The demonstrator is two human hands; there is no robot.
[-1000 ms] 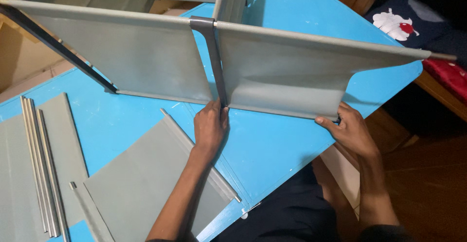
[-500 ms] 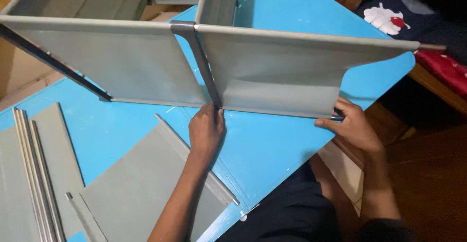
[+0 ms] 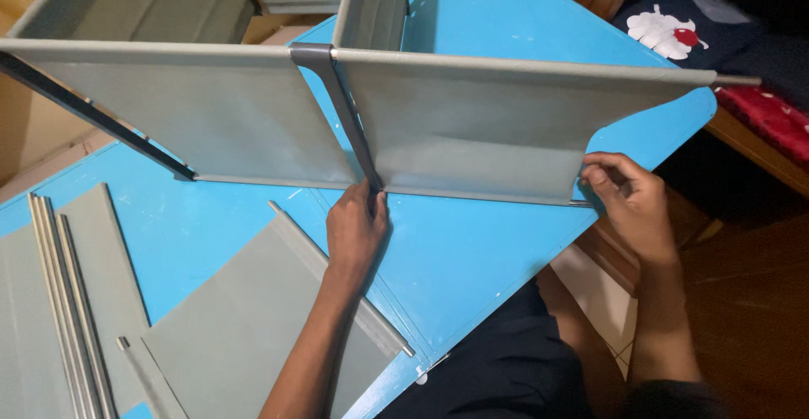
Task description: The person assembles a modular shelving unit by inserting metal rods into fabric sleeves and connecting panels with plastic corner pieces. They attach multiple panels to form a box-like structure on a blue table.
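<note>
The left hand (image 3: 356, 232) pinches the dark connector (image 3: 350, 124) at the base of the upright grey panels (image 3: 472, 128) on the blue table (image 3: 472, 250); the right hand (image 3: 632, 204) has its fingers closed on the panels' bottom right corner.

Grey panel frame (image 3: 472, 124) cut off at top edge; left hand (image 3: 356, 232) hides the lower joint; metal rods (image 3: 72, 301) run off bottom.

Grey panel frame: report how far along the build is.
Done: several upright grey panels stand joined on the blue table. In hand: left hand at the bottom centre connector, right hand pinching the panel's lower corner rod. Left: a flat panel and loose rods lie unused.
</note>
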